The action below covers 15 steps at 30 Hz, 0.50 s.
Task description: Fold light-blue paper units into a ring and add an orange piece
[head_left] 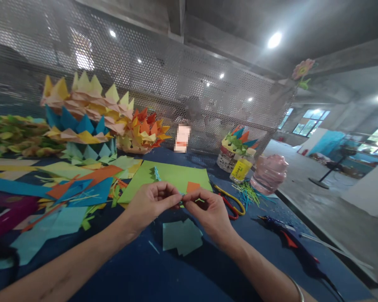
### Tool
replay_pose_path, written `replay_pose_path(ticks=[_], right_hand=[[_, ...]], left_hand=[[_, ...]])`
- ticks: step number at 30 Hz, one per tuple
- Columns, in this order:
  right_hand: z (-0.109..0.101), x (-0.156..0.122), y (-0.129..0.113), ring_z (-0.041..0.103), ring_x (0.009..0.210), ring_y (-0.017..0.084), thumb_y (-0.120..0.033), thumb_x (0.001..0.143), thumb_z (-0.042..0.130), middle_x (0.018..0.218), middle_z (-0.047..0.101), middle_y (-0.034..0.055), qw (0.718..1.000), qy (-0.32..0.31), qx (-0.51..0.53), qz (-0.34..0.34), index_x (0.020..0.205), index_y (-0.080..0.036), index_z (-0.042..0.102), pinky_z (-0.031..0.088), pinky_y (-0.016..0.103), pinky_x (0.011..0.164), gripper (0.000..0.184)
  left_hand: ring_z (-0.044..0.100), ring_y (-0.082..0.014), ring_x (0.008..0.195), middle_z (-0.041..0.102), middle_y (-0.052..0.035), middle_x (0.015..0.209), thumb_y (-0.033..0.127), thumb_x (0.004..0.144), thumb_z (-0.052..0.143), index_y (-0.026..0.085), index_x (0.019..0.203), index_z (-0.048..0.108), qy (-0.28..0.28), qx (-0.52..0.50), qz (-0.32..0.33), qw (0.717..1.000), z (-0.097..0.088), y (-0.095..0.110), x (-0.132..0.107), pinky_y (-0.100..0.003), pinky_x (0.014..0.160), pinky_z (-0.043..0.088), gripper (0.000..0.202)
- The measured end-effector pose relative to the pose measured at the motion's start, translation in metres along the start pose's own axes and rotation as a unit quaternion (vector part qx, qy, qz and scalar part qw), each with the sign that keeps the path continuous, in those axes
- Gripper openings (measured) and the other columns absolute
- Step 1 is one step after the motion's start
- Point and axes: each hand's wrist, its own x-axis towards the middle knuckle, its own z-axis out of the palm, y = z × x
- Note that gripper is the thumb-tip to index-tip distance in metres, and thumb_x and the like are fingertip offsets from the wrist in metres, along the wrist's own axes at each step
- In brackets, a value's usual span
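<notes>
My left hand and my right hand meet over the table, fingertips pinched together. Between them is a small blue piece of paper, mostly hidden by the fingers. Just beyond, a green sheet lies flat, with an orange paper square on it. A small light-blue fringed paper piece shows above my left hand. Below the hands are light-blue paper pieces, partly overlapping. Scissors with red and yellow handles lie right beside my right hand.
Folded-paper crowns stand at the back left, above loose colored paper strips. A yellow-labelled bottle, a pink wrapped object and shredded paper sit at right. A dark-blue glue gun lies near the table's right edge.
</notes>
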Motion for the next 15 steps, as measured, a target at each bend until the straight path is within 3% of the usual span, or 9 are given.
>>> replay_pose_path(ticks=[7,12,15], right_hand=[[-0.0024,-0.0007,0.0026,0.055,0.063,0.012,-0.026,0.075,0.060,0.073,0.064,0.0008,1.000,-0.018,-0.016,-0.005,0.081,-0.017,0.066,0.045,0.023,0.059,0.012],[-0.0020,0.0004,0.0061,0.054,0.066,0.011,-0.035,0.082,0.056,0.080,0.060,0.0006,0.999,-0.015,0.029,-0.008,0.098,-0.019,0.059,0.046,0.023,0.060,0.024],[-0.0006,0.0016,0.0066,0.053,0.064,0.011,-0.039,0.079,0.060,0.075,0.059,0.0003,1.000,-0.030,0.001,0.003,0.089,-0.018,0.060,0.044,0.022,0.056,0.024]], left_hand=[[0.061,-0.0141,0.064,0.061,0.0005,0.066,0.030,0.065,0.068,0.016,0.072,0.058,-0.001,0.028,0.014,1.000,0.0008,-0.0022,0.0029,-0.029,0.068,0.052,0.019],[0.061,-0.0146,0.065,0.062,-0.0002,0.067,0.031,0.069,0.063,0.017,0.077,0.057,0.014,0.096,0.051,0.994,0.0000,-0.0034,0.0022,-0.028,0.066,0.051,0.017],[0.061,-0.0149,0.066,0.062,-0.0003,0.068,0.030,0.072,0.059,0.018,0.078,0.056,0.019,0.135,0.088,0.987,0.0005,-0.0050,0.0010,-0.027,0.065,0.050,0.013]])
